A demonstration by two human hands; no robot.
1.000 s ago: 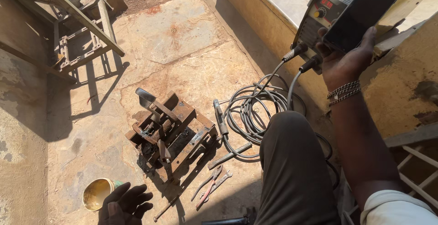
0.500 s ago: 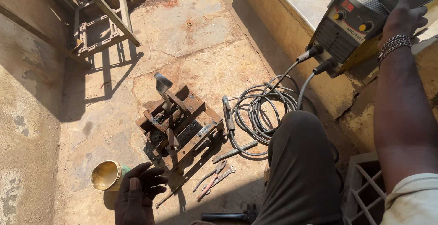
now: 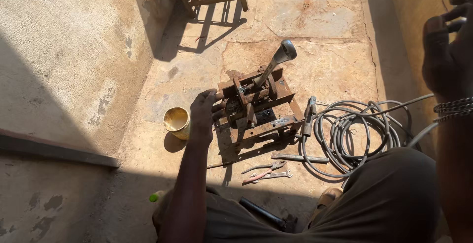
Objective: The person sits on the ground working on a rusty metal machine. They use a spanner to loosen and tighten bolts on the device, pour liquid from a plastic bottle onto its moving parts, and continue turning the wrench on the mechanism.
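Item, left of centre: a yellow tin (image 3: 176,122), open-topped and upright on the concrete floor (image 3: 315,11), just beside the left hand and well within reach of the seated person.

Item, centre: the left hand (image 3: 204,112), its grip spread with the fingers (image 3: 215,95) extended against the left edge of a rusty iron frame (image 3: 281,94); the hand touches the frame but is not clamped around any part of it, judged a steadying or positioning contact.

Item, centre: the frame itself, a squat rectangular block of welded bars lying flat on the floor in full sun. From its middle rises a lever (image 3: 272,65) with a rounded grey knob; its long axis tilts from lower left to upper right, the knob pointing toward the top of the frame.

Item, below the frame: pliers (image 3: 263,170) and a spanner (image 3: 273,175), lying flat side by side; a flat steel bar (image 3: 299,158) just to the right.

Item, right of centre: a coil of grey cable (image 3: 359,132), loosely looped on the floor, with an electrode holder (image 3: 309,115) lying beside the frame.

Item, upper right edge: the right hand (image 3: 451,56), raised and well apart from the frame, fingers loosely parted, holding nothing visible.
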